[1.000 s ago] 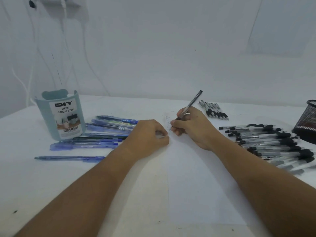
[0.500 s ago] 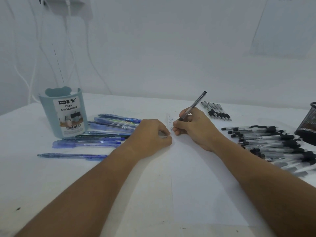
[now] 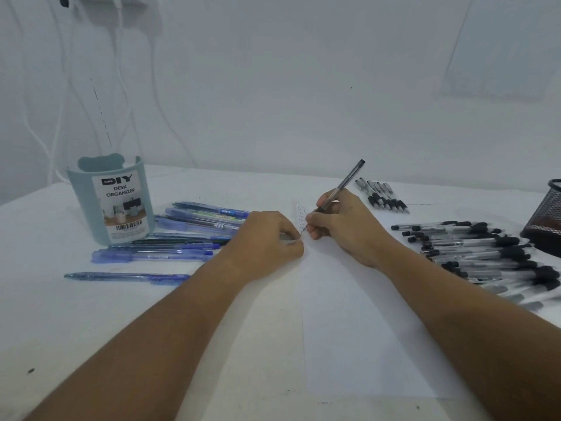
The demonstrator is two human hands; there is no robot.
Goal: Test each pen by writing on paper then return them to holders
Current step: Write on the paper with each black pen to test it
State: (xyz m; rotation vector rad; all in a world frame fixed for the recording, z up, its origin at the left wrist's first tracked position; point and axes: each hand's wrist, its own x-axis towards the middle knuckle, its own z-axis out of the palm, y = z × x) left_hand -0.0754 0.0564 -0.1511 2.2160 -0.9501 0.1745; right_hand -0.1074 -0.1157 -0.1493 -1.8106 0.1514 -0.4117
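I held the slim grey pen with the dark cap end [image 3: 343, 185] in my right hand [image 3: 346, 229], the fingers [image 3: 317, 220] clamped together round its lower barrel so the tip met the white sheet of paper [image 3: 349, 329] just ahead of them, beside a column of small test marks [image 3: 300, 212]. Its long axis leaned up and away from my fingers, the tip pointing down and to my left, the cap end rising to the right and back.

My left hand [image 3: 267, 238] rested on the sheet's edge, its fingers curled loosely against the paper, I judged to steady it; whether they pinched anything I could not tell.

The blue pens [image 3: 170, 247] lay left of those fingers by the pale teal desk organizer [image 3: 110, 202]; the clear black-tipped pens [image 3: 485, 253] lay right of my writing fingers, near the black mesh holder [image 3: 546, 226], all on the white surface [image 3: 76, 329].
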